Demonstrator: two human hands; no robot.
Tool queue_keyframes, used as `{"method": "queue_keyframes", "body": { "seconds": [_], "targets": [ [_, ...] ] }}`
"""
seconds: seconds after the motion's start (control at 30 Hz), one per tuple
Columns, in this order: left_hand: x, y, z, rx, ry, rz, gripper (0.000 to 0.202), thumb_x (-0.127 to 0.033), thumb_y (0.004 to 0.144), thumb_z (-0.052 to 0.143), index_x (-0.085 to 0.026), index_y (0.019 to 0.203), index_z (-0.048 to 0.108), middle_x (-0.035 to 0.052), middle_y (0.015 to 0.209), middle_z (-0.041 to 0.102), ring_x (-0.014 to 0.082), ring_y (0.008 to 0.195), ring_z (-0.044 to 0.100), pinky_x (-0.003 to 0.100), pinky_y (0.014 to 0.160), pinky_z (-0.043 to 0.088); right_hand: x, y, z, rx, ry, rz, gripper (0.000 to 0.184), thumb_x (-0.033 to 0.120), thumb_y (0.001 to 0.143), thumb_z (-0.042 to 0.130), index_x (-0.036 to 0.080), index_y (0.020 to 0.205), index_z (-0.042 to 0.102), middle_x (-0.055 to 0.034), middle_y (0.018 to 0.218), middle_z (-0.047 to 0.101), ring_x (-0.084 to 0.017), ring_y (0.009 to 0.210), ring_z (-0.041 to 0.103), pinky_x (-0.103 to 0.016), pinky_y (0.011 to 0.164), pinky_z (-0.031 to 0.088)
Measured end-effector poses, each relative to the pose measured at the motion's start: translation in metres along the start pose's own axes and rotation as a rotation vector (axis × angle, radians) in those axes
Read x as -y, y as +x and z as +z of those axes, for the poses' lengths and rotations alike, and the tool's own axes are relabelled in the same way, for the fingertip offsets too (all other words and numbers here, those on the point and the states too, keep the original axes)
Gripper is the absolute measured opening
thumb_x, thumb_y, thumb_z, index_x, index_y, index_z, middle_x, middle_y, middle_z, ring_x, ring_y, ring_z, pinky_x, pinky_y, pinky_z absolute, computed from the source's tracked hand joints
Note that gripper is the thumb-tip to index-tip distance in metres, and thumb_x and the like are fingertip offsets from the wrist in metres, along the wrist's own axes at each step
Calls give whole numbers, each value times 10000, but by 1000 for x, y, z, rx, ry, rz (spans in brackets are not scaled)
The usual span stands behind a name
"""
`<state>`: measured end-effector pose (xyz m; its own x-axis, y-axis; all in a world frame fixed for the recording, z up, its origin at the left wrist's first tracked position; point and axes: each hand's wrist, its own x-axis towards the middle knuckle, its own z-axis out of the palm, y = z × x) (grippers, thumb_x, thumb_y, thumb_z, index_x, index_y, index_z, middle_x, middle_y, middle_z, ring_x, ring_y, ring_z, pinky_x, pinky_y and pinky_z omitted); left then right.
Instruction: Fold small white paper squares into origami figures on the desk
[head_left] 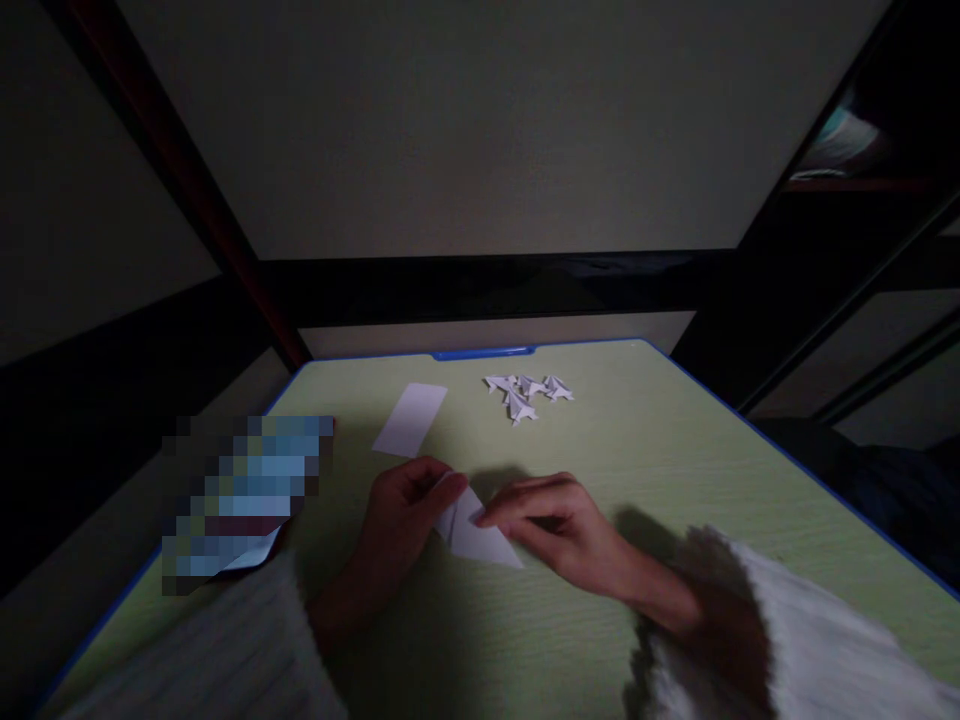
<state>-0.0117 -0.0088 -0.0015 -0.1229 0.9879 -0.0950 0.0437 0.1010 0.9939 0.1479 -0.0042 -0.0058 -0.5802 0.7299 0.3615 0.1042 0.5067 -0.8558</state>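
A partly folded piece of white paper [480, 538] is held between my hands, just above or on the table; it has a pointed corner toward the lower right and a crease on its left part. My left hand [409, 515] pinches its upper left edge, thumb on top. At its right side my right hand [559, 525] has thumb and index finger closed on the paper's edge. Beyond my hands lies a small cluster of several folded paper figures [519, 402], shaped like frogs. A flat white paper rectangle [411, 420] rests to their left.
The pale green table [600, 440] has a blue rim and a blue handle [484, 353] at its far edge. On the left lies a pixelated, screen-like object [251, 500]. Behind the table stands a panelled cabinet front [495, 150]; a dark shelf [862, 185] is at the upper right.
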Motion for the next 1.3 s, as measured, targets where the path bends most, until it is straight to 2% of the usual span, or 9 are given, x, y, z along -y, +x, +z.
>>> {"method": "queue_keyframes", "body": {
  "seconds": [0.2,0.37,0.43,0.57,0.73,0.9,1.3],
  "targets": [
    [0,-1,-1,85,55,-26,161,-256,527,605,-138,463,516,-66,392,455,54,386,368,165,376,274,-8,1,2,125,8,-63,134,172,726,547,140,785,662,-58,702,657,-111,627,593,-196,561,454],
    [4,1,-2,116,100,-1,168,-261,540,603,-139,464,517,-68,397,449,56,393,362,166,380,269,-10,2,2,198,64,-47,106,180,707,570,126,746,652,-48,708,617,-101,640,562,-201,585,438],
    [4,2,-2,122,91,5,175,-271,545,602,-139,465,518,-65,401,457,57,394,367,169,385,276,-7,3,2,177,75,-13,98,192,713,564,125,706,636,-24,674,571,-88,613,524,-194,555,412],
    [2,2,-1,112,50,5,147,-260,548,601,-134,490,551,-48,431,508,70,427,417,175,426,316,-3,4,0,52,112,121,148,234,737,530,127,638,551,17,618,453,-72,548,421,-187,484,337],
    [0,-1,1,123,40,-14,118,-243,557,590,-129,525,598,-26,458,548,86,448,445,187,441,331,-3,7,0,-84,151,185,176,258,749,503,141,621,479,14,626,435,-91,593,415,-209,533,330],
    [1,-1,2,157,52,-12,96,-214,554,594,-127,520,617,-23,457,561,88,446,450,185,440,332,-5,8,1,-120,187,315,179,252,724,517,140,601,450,34,559,414,-74,516,368,-199,475,290],
    [5,-3,-1,198,48,2,111,-207,579,584,-134,582,668,-8,503,609,101,489,479,192,483,350,-10,7,6,-160,108,311,213,257,725,510,153,564,415,43,545,395,-67,499,351,-192,454,281]
  ]
}}
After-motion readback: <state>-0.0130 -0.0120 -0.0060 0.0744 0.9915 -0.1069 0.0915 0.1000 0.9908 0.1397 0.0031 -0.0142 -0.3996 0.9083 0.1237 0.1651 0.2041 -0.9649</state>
